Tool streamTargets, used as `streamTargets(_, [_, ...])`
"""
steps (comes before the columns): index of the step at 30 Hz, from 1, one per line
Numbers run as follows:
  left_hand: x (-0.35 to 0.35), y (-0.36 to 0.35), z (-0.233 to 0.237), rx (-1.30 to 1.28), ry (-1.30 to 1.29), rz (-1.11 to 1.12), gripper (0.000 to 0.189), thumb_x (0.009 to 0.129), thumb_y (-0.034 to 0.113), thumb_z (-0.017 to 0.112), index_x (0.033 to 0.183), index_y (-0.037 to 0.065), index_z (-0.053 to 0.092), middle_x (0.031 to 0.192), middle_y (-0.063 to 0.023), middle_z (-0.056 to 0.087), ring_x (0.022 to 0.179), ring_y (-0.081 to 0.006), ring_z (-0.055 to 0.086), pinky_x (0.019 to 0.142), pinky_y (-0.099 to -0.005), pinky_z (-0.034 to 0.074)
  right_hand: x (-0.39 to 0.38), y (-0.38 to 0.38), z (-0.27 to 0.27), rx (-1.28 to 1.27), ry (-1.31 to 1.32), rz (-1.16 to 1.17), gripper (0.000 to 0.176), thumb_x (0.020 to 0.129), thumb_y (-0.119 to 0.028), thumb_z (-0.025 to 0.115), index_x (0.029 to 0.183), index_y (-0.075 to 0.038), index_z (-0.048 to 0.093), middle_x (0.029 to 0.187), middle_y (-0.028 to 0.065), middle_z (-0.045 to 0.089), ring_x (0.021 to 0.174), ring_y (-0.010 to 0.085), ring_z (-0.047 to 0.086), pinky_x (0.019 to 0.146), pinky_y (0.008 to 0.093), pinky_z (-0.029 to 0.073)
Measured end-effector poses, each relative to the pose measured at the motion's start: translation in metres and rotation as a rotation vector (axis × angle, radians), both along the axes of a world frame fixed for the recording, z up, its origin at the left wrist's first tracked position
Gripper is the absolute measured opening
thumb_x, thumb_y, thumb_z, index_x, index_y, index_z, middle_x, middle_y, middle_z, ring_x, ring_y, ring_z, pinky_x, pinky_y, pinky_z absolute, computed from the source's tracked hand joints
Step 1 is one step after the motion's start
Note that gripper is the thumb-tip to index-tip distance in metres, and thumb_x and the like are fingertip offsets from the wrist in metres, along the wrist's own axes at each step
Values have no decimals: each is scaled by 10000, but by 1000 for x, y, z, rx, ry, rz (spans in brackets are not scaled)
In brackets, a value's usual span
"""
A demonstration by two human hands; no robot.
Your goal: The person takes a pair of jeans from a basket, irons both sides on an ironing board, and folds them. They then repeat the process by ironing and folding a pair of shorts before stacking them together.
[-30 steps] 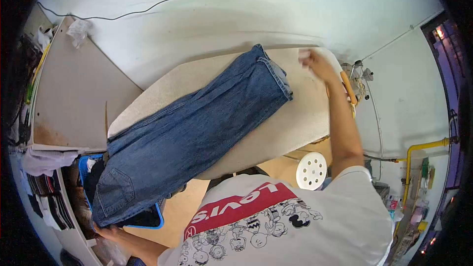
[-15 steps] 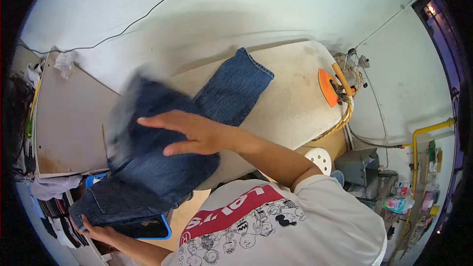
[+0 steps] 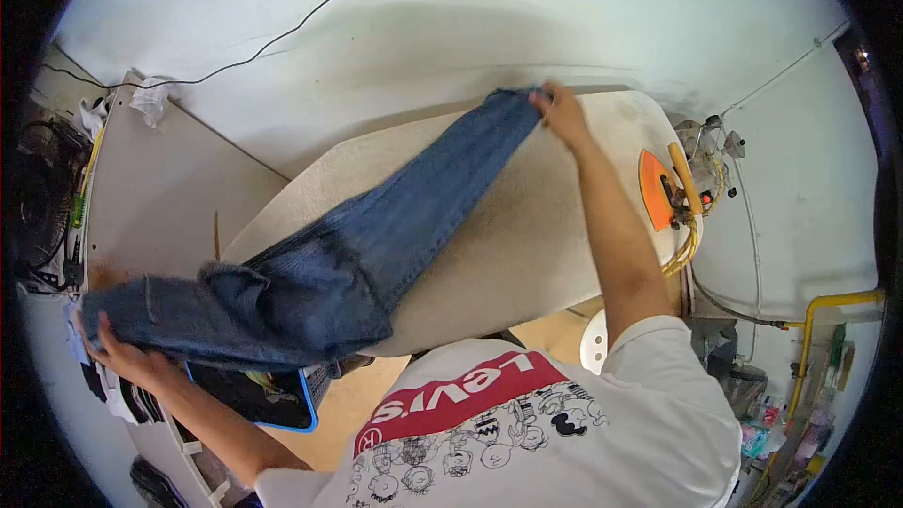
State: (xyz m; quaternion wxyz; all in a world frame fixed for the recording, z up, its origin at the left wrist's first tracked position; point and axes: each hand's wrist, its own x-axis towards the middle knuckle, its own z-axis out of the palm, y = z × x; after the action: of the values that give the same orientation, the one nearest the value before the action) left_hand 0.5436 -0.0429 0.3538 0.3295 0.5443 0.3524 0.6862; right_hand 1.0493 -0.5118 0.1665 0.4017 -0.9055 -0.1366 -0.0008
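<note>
A pair of blue jeans (image 3: 404, 198) stretches diagonally across the pale ironing board (image 3: 527, 226). The waist end hangs past the board's left end, where my left hand (image 3: 127, 357) is closed on it. At the far edge of the board, my right hand (image 3: 562, 118) grips the leg hem between thumb and fingers. Bunched folds lie around the middle of the jeans. An iron (image 3: 658, 190) with an orange soleplate rests at the board's right end, its sole facing my right forearm.
A blue-rimmed basket (image 3: 306, 404) with dark items sits below the jeans' waist end. Left of the board stands a light panel (image 3: 169, 188). The iron's yellow cord (image 3: 685, 249) drops over the board's right edge. A white perforated stool (image 3: 594, 343) is underneath.
My right hand has swung from over the bunched jeans to the far hem and taken hold of it. The upper leg now lies along the board. My left hand has risen with the waist.
</note>
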Motion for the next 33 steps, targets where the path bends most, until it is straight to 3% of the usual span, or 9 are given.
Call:
streamTargets(6, [-14, 61, 23, -137, -259, -202, 348, 808, 142, 676, 1075, -77, 634, 1062, -228, 662, 903, -343, 661, 837, -443, 563, -18, -64, 162, 349, -396, 21, 258, 981, -303, 597, 986, -46, 619, 758, -15, 532, 683, 63, 461, 589, 232, 386])
streamTargets(8, [-31, 88, -13, -120, -222, -208, 344, 815, 132, 676, 1070, -93, 619, 1071, -239, 649, 933, -340, 652, 846, -452, 556, -35, -112, 160, 130, -322, -160, 377, 936, -381, 640, 990, -8, 622, 813, 119, 628, 716, 172, 581, 659, 308, 466])
streamTargets(12, [-22, 71, -71, -255, -49, 111, 417, 822, 132, 691, 1156, -83, 563, 1106, -226, 634, 948, -328, 645, 850, -455, 549, -76, -213, 62, -388, -213, -78, 450, 867, -416, 711, 1055, -13, 644, 913, 171, 674, 797, 291, 627, 733, 388, 484])
streamTargets(15, [-15, 48, -103, -367, 110, 105, 534, 828, 172, 715, 1268, -40, 500, 1165, -206, 617, 978, -319, 636, 870, -428, 541, -123, -267, -47, -280, 78, -176, 368, 840, -333, 754, 1015, -23, 660, 846, 140, 679, 782, 287, 659, 729, 389, 506])
streamTargets(18, [-44, 90, -180, -209, 371, 9, 570, 848, 240, 729, 1305, -1, 488, 1196, -203, 608, 1034, -322, 618, 902, -441, 522, -174, -244, -66, -65, 99, -379, 340, 851, -325, 754, 927, -13, 640, 777, 112, 660, 684, 218, 629, 652, 348, 501])
streamTargets(21, [-62, 88, -217, -48, 724, 370, 618, 830, 365, 748, 1284, 9, 526, 1209, -260, 593, 1080, -400, 592, 943, -503, 477, -190, -254, -100, -44, -50, -586, 260, 889, -261, 728, 945, -23, 638, 780, 52, 637, 593, 99, 574, 532, 238, 473])
streamTargets(27, [-19, -5, -204, 128, 1172, 912, 647, 782, 489, 707, 1305, 142, 548, 1149, -197, 600, 1110, -418, 555, 915, -511, 464, -177, -238, -56, 479, 134, -511, 159, 960, -204, 624, 915, -51, 634, 816, -10, 630, 760, 72, 591, 659, 243, 496])
streamTargets(29, [22, -44, -187, 413, 1153, 853, 626, 822, 473, 675, 1307, 103, 535, 1202, -187, 586, 1129, -401, 553, 949, -493, 448, -164, -244, -39, 517, 180, -432, 163, 981, -203, 579, 936, -62, 648, 856, -27, 639, 825, 62, 582, 761, 256, 487])
streamTargets(33, [140, -122, -170, 688, 1013, 69, 446, 922, 295, 642, 1253, 6, 558, 1247, -181, 590, 1180, -359, 541, 1018, -464, 405, -142, -265, -27, 606, 343, -72, 194, 992, -200, 551, 1025, -41, 659, 948, -27, 648, 907, 69, 568, 866, 253, 446])
